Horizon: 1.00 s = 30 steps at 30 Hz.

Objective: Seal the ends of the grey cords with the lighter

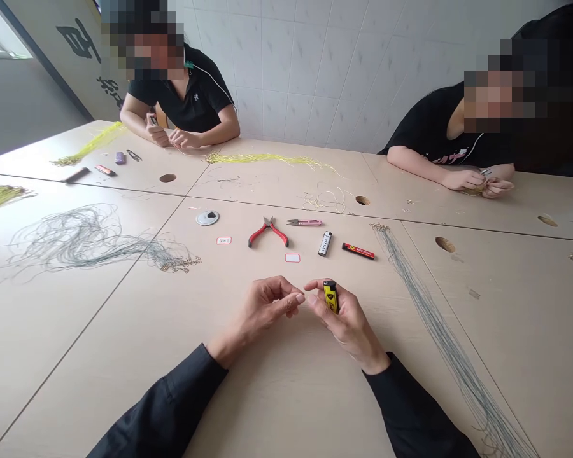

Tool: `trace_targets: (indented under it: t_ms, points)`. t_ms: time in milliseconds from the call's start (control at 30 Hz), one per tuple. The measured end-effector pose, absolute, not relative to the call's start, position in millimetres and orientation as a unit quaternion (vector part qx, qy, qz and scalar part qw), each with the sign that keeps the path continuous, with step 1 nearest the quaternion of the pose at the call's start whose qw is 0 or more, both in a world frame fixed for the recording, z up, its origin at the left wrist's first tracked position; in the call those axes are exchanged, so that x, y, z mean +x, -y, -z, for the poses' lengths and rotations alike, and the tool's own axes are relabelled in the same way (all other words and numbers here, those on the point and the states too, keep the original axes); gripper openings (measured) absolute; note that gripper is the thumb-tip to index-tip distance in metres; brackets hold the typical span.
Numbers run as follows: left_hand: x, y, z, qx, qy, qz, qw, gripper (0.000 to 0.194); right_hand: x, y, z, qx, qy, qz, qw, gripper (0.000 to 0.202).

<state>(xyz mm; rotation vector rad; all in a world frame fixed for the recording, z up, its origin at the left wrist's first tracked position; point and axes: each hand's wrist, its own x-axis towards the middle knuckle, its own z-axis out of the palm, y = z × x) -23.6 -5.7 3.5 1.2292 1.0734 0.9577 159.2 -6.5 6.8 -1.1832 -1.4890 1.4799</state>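
My left hand (pixel 273 301) is closed above the table, thumb and index finger pinched together; what they pinch is too small to make out. Just to its right, my right hand (pixel 341 318) holds a yellow and black lighter (pixel 331 296) upright in its palm and fingers. Its thumb and index finger reach toward the left fingertips. Beyond the hands lie red-handled pliers (pixel 268 232), open, and a small pink snipper (pixel 305 222). A white lighter (pixel 325 243) and a red lighter (pixel 358 251) rest farther right.
Grey-green cords (pixel 430 305) stretch down the right; another tangled bundle (pixel 100 245) lies left. Yellow cords (pixel 272 159) lie across the far side. A round metal disc (pixel 207 218) and small labels sit near the pliers. Two people in black shirts work opposite. Round holes pierce the table (pixel 248 394).
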Motion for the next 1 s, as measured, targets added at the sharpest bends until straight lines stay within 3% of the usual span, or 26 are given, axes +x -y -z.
trace_targets:
  t_ms: [367,467,567,733,1000]
  points:
    - [-23,5,-2,0.518,-0.449,-0.425,0.592,0.039,161,3,4,-0.459,0.502,-0.597,0.426,0.038]
    - [-25,3,-9,0.402,-0.357,-0.505,0.675,0.031,158,5,0,-0.451,0.490,-0.597,0.446,0.031]
    - [-29,2,-17,0.256,-0.235,-0.523,0.778,0.011,157,6,-4,-0.445,0.496,-0.603,0.439,0.048]
    - [-34,1,-19,0.205,-0.185,-0.516,0.811,0.009,159,2,4,-0.458,0.505,-0.586,0.437,0.026]
    - [-26,4,-8,0.308,-0.290,-0.514,0.746,0.036,161,2,15,-0.475,0.488,-0.587,0.439,0.048]
